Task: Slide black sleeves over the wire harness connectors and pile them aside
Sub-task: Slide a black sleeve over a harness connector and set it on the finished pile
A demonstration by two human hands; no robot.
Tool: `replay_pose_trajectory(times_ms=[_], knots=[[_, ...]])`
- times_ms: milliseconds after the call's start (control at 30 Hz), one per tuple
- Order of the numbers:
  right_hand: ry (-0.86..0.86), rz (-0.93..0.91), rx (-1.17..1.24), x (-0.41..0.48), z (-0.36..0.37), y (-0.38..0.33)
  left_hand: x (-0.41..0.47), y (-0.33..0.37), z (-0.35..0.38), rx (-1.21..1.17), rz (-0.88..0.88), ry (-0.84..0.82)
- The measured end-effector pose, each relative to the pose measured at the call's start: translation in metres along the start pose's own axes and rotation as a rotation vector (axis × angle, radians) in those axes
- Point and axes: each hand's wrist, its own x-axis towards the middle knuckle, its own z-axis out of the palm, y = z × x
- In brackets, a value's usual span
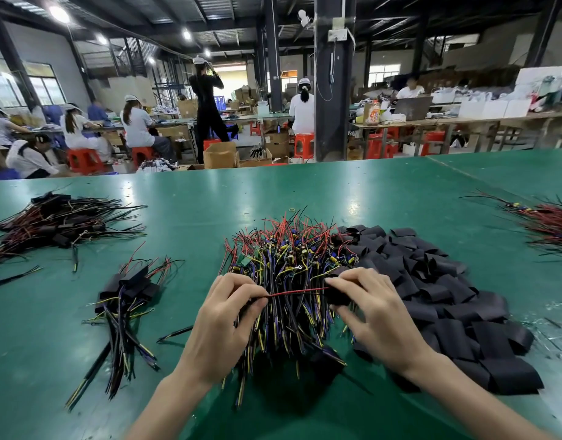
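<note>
Pinching a red wire (297, 292) — left hand (228, 315) fingers on one end, right hand (371, 312) fingers gripping a black sleeve (338, 298) at the other, over the harness pile (289, 258); loose sleeves (448, 300) right, sleeved harnesses (127, 290) left — green table (194, 217).

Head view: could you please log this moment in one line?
left hand: pinches red wire | right hand: grips black sleeve

Bright overhead lamps (60, 13); glare patches on green table (178, 217); wide-angle bending at edges; background soft.
</note>
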Motion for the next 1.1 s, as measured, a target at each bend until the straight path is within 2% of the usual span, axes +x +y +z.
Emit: replay_pose_trajectory(times_ms=[167, 400, 500, 633, 833, 1100], knots=[[0.001, -0.112, -0.135, -0.001, 0.005, -0.006, -0.004, 0.012, 0.007, -0.064, 0.021, -0.110], [-0.040, -0.081, -0.168, -0.001, 0.001, 0.001, -0.006, 0.015, 0.008, -0.030, 0.041, -0.210], [-0.069, -0.090, -0.136, 0.000, -0.001, -0.001, -0.006, 0.015, 0.006, 0.015, 0.066, -0.235], [-0.136, -0.190, -0.045, 0.000, 0.000, -0.009, -0.006, 0.016, 0.006, 0.091, 0.104, -0.264], [-0.216, -0.222, 0.073, -0.003, 0.003, -0.018, -0.010, 0.020, 0.013, -0.087, 0.028, -0.305], [-0.158, -0.135, 0.136, -0.002, -0.001, -0.016, -0.005, 0.016, 0.012, -0.102, -0.030, -0.081]])
